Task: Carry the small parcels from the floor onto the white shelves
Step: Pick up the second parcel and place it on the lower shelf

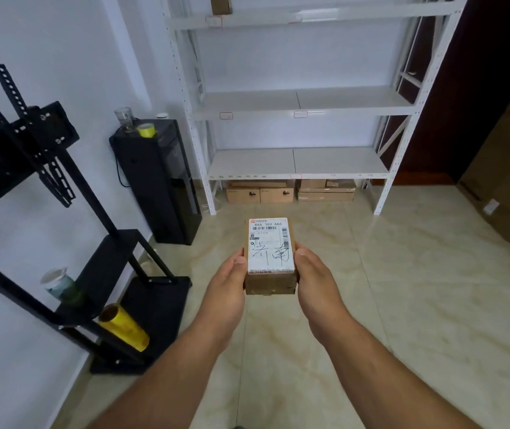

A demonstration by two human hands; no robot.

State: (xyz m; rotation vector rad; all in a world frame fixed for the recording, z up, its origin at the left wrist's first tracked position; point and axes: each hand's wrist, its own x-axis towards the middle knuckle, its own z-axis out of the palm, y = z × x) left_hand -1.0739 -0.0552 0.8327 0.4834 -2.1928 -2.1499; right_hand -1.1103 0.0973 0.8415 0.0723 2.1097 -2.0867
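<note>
A small brown cardboard parcel [270,255] with a white shipping label and black handwriting is held out in front of me above the tiled floor. My left hand [227,281] grips its left side and my right hand [315,283] grips its right side. The white shelves [297,100] stand ahead against the wall, their middle and lower boards bare. One brown parcel [221,4] stands on the top shelf at the left.
Several cardboard boxes [259,193] lie on the floor under the lowest shelf. A black cabinet [160,181] with a glass and a tape roll stands left of the shelves. A black metal stand [61,218] fills the left side. Large cartons [507,181] sit at the right.
</note>
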